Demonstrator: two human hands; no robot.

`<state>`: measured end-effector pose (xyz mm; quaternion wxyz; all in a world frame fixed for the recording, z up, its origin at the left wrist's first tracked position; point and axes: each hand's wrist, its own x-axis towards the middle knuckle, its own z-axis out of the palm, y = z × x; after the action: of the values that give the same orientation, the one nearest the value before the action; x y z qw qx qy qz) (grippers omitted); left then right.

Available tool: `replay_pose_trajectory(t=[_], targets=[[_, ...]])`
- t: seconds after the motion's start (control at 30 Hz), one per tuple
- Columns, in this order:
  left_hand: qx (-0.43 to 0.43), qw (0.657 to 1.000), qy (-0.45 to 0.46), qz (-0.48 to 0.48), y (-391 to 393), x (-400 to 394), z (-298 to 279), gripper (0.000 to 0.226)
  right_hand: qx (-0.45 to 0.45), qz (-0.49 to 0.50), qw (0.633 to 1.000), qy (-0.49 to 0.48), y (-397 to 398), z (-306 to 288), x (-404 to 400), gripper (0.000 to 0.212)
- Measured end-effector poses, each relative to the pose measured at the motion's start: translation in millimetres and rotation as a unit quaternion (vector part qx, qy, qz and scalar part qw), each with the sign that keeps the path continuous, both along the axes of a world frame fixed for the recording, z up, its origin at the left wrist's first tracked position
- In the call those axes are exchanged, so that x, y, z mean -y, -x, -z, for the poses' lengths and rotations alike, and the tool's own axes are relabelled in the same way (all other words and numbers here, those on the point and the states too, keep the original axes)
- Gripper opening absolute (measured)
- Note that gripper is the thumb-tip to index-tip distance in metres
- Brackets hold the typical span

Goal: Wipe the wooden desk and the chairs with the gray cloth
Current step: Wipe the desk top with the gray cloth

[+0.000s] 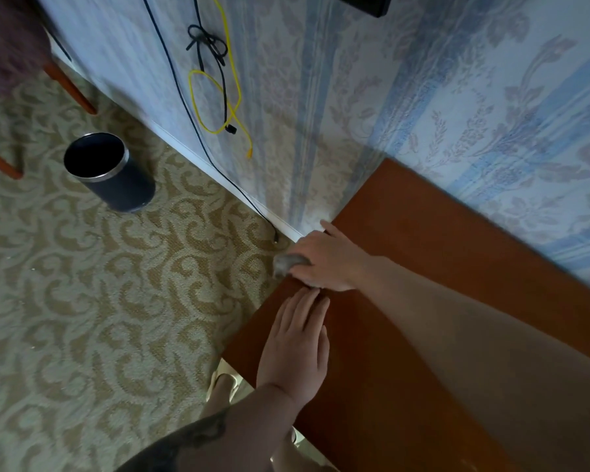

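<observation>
While right hand grips small gray cloth at far-left edge of reddish-brown wooden desk, left hand rests flat, fingers straight; desk wiping underway, chairs judged outstanding

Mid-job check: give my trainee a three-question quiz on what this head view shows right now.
1. True or false: the left hand lies flat on the wooden desk.
2. Which hand holds the gray cloth? A) left B) right
3. Fill in: the dark bin stands on the ____.

Key: 1 true; 2 B; 3 carpet.
</observation>
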<state>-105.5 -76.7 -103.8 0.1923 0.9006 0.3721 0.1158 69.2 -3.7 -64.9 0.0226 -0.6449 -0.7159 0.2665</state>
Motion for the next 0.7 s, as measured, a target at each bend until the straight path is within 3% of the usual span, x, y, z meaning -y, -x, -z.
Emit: replay_pose_trajectory(t=[0.07, 0.23, 0.37, 0.47, 0.53, 0.6, 0.7], targets=[[0.008, 0.999, 0.018, -0.051, 6.3, 0.5, -2.1, 0.041, 0.045, 0.033, 0.998, 0.010, -2.9, 3.5, 2.9, 0.036], [-0.068, 0.983, 0.009, -0.171, 30.0, -12.2, 2.0, 0.055, 0.082, 0.075, 0.988, -0.104, 25.1, 12.5, 31.2, 0.044], [-0.097, 0.965, 0.045, -0.239, 20.4, -17.4, 6.8, 0.057, 0.035, -0.024, 0.994, -0.096, 38.1, 19.8, 55.2, 0.050], [-0.098, 0.962, 0.035, -0.253, 16.7, -17.2, 6.8, 0.056, 0.088, -0.077, 0.990, -0.075, 15.2, 17.0, 40.0, 0.053], [-0.103, 0.963, 0.030, -0.247, 14.3, -17.4, 6.4, 0.056, 0.133, -0.012, 0.989, -0.064, -3.6, 13.3, 25.7, 0.055], [-0.110, 0.967, 0.022, -0.229, 7.9, -18.1, 5.3, 0.057, 0.160, 0.113, 0.978, -0.075, -15.2, 11.0, 17.7, 0.054], [-0.112, 0.966, 0.039, -0.228, -16.8, -24.2, -0.4, 0.057, 0.157, 0.255, 0.949, -0.096, -0.7, 10.1, 17.3, 0.049]])
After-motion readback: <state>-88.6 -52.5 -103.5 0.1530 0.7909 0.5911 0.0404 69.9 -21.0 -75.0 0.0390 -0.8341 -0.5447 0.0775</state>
